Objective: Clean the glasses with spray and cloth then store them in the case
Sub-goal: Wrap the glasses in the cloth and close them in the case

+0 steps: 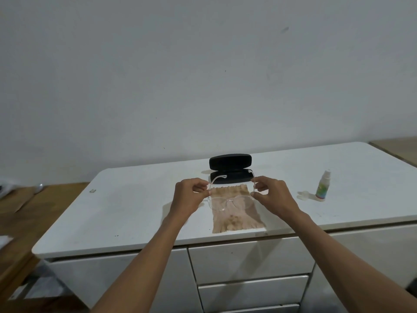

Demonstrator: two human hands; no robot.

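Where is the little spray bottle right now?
In the head view, the spray bottle stands upright on the white counter, off to the right of the right hand, with its clear cap lying just left of it.

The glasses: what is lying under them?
Under the glasses a beige cloth lies flat on the white table. The table beneath the cloth is covered, so I cannot see it.

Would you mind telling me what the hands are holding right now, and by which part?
Both hands hold the clear-framed glasses, the left hand pinching one temple arm and the right hand the other, above the cloth.
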